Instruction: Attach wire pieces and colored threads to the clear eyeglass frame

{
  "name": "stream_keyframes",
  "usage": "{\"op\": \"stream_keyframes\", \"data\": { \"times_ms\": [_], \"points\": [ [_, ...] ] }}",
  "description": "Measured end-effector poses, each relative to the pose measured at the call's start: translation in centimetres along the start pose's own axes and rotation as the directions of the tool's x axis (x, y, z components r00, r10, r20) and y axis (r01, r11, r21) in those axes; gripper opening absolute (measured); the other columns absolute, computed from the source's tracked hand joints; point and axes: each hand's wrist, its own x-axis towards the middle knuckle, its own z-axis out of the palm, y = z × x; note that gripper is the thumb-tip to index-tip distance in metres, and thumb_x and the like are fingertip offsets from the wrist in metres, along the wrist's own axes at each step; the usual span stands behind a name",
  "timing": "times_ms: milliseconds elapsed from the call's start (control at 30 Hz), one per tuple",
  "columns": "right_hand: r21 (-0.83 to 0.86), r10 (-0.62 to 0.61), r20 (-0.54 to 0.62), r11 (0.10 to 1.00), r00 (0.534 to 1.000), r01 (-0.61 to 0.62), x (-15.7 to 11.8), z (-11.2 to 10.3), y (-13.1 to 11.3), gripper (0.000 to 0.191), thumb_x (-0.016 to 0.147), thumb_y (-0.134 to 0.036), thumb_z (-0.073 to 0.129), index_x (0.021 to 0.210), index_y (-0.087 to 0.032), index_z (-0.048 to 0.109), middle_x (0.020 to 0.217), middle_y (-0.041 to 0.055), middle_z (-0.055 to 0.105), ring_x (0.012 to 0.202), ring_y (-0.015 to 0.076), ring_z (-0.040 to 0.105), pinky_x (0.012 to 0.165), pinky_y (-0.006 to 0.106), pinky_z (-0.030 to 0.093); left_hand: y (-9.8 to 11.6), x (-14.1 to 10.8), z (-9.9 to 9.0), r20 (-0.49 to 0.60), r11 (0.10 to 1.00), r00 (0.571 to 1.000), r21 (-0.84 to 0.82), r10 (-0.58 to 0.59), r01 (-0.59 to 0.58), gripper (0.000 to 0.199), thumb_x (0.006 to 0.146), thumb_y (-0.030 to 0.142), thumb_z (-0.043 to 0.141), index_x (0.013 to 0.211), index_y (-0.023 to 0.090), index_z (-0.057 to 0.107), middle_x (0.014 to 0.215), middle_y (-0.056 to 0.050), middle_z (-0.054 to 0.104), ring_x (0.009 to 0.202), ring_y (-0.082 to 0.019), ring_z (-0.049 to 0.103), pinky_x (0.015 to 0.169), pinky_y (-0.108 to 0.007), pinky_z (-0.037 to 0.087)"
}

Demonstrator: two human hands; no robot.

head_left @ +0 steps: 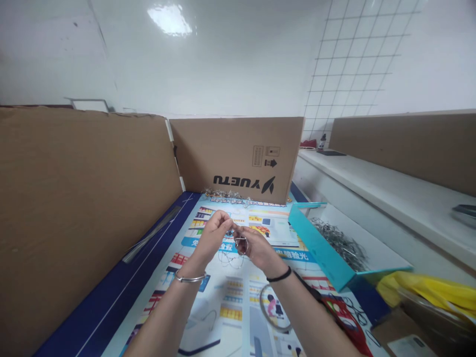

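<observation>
wire loop of thin silvery metal [241,239] lies against our right hand [258,247], which pinches it; our left hand [218,229] is farther, fingertips meeting the right ones, but its grip and the loop's long axis we cannot tell.

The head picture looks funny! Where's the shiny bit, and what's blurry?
Head view: white glare shines high on the wall; head view: the wire loop at the right hand looks soft; head view: the grey pile in the teal box blurs into a tangle.
</observation>
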Motion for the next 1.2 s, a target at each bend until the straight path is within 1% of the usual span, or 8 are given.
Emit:
{"op": "stream_keyframes", "data": {
  "times_ms": [267, 467, 567, 667, 833, 967, 1100, 1200],
  "points": [
    [-0.214, -0.208, -0.193, 0.963, 0.959, 0.166, -0.1, -1.5, -2.5, 0.021, 0.070, -0.038, 0.066, 0.075, -0.019, 0.060, 0.064, -0.0027, 0.052, 0.059, 0.0107, 0.046, 0.053, 0.023, 0.033, 0.1, 0.3, -0.4, -0.037, 0.999, 0.999, 0.035, 0.003, -0.002, 0.014, 0.083, 0.031, 0.053, 0.078, 0.019, 0.048, 0.073, -0.001, 0.064, 0.078, -0.017, 0.063, 0.072, -0.027, 0.043],
    [-0.377, -0.335, -0.153, 0.889, 0.930, 0.259, -1.5, -2.5, -5.0, 0.024, 0.074, -0.041, 0.062, 0.079, -0.018, 0.059, 0.063, -0.0025, 0.052, 0.056, 0.0103, 0.044, 0.053, 0.024, 0.035, 0.6, 0.2, -0.5, -0.071, 0.996, 0.996, 0.080, 0.046, -0.040, 0.012, 0.084, 0.029, 0.051, 0.078, 0.019, 0.049, 0.075, -0.001, 0.066, 0.079, -0.016, 0.062, 0.073, -0.027, 0.041],
    [-0.429, -0.371, -0.102, 0.853, 0.923, 0.296, -2.3, -2.7, -6.1, 0.022, 0.075, -0.039, 0.062, 0.080, -0.018, 0.061, 0.064, -0.0022, 0.053, 0.057, 0.0101, 0.045, 0.053, 0.024, 0.036, 0.7, 0.1, -0.6, -0.066, 0.996, 0.997, 0.078, 0.043, -0.038, 0.012, 0.085, 0.029, 0.050, 0.079, 0.019, 0.048, 0.076, -0.001, 0.065, 0.080, -0.016, 0.062, 0.074, -0.028, 0.042],
    [-0.526, -0.388, 0.014, 0.781, 0.922, 0.337, -3.3, -2.1, -7.0, 0.016, 0.077, -0.034, 0.060, 0.080, -0.019, 0.064, 0.070, -0.0001, 0.058, 0.061, 0.0115, 0.048, 0.056, 0.025, 0.038, 0.8, 0.0, -0.5, -0.055, 0.995, 0.997, 0.086, 0.053, -0.048, 0.011, 0.085, 0.028, 0.050, 0.079, 0.019, 0.048, 0.076, -0.001, 0.065, 0.079, -0.016, 0.062, 0.074, -0.028, 0.042],
    [-0.738, -0.405, 0.276, 0.492, 0.872, 0.462, -4.5, 0.2, -6.7, 0.020, 0.082, -0.023, 0.054, 0.094, -0.023, 0.070, 0.077, 0.0018, 0.061, 0.070, 0.0135, 0.054, 0.067, 0.026, 0.042, 0.7, -0.1, -0.1, -0.023, 0.993, 0.998, 0.101, 0.062, -0.059, 0.011, 0.085, 0.027, 0.050, 0.077, 0.019, 0.048, 0.075, 0.000, 0.063, 0.076, -0.016, 0.061, 0.070, -0.026, 0.042],
    [-0.850, -0.336, 0.346, 0.282, 0.876, 0.444, -4.6, 1.4, -5.8, 0.030, 0.085, -0.019, 0.046, 0.104, -0.025, 0.068, 0.081, 0.0037, 0.064, 0.078, 0.0159, 0.058, 0.074, 0.028, 0.042, 0.5, -0.2, 0.3, 0.000, 0.997, 1.000, 0.071, 0.026, -0.026, 0.011, 0.084, 0.026, 0.051, 0.077, 0.019, 0.046, 0.074, 0.000, 0.061, 0.075, -0.016, 0.061, 0.063, -0.025, 0.043],
    [-0.882, -0.298, 0.332, 0.238, 0.895, 0.407, -4.2, 1.3, -5.3, 0.034, 0.084, -0.015, 0.042, 0.103, -0.025, 0.068, 0.091, 0.0038, 0.068, 0.086, 0.0172, 0.060, 0.077, 0.028, 0.041, 0.3, -0.1, 0.4, -0.004, 0.995, 1.000, 0.100, 0.027, -0.027, 0.010, 0.083, 0.025, 0.050, 0.076, 0.019, 0.046, 0.072, 0.000, 0.060, 0.073, -0.015, 0.060, 0.064, -0.025, 0.042],
    [-0.879, -0.317, 0.324, 0.247, 0.891, 0.408, -3.8, 0.9, -5.2, 0.027, 0.083, -0.017, 0.045, 0.096, -0.024, 0.067, 0.083, 0.0018, 0.067, 0.081, 0.0162, 0.058, 0.073, 0.027, 0.040, 0.1, 0.0, 0.4, -0.013, 0.988, 0.999, 0.148, 0.043, -0.040, 0.010, 0.083, 0.024, 0.049, 0.075, 0.019, 0.046, 0.071, 0.002, 0.059, 0.072, -0.014, 0.059, 0.066, -0.025, 0.042]
  ]
}}
